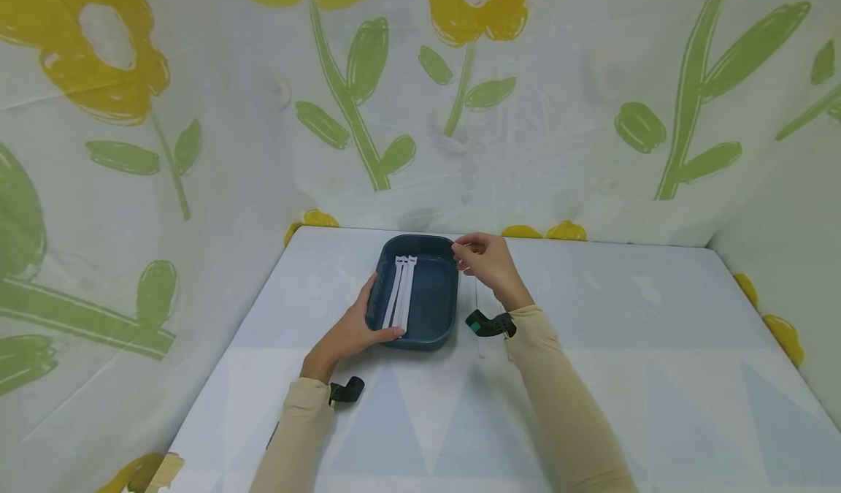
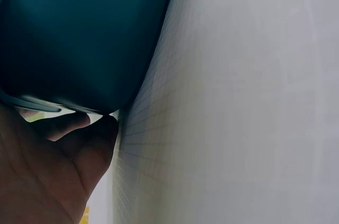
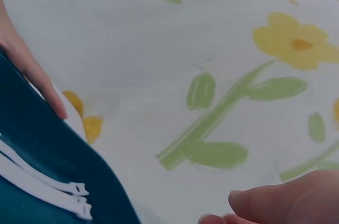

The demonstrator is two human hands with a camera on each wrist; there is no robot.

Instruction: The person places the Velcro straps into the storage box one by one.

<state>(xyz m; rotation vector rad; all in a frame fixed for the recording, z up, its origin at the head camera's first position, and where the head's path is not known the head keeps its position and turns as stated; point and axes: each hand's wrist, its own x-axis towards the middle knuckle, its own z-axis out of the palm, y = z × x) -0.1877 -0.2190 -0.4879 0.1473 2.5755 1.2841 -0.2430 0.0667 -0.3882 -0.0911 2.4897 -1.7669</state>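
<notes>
1. Tray [image 1: 434, 296]: dark blue, on table [image 1: 624, 318], close to its far edge.
2. Strips [image 1: 402, 296]: white, bundled lengthwise in the tray's left half; slotted heads at the far end.
3. Left hand [image 1: 348, 332]: grasping tray at its near-left corner, thumb over the near rim, fingers along the outer left wall.
4. Right hand [image 1: 489, 263]: just beside the tray's far-right rim, fingertips bent toward thumb; cannot tell whether anything is pinched.
5. Thin pale line below right hand; identity unclear.
</notes>
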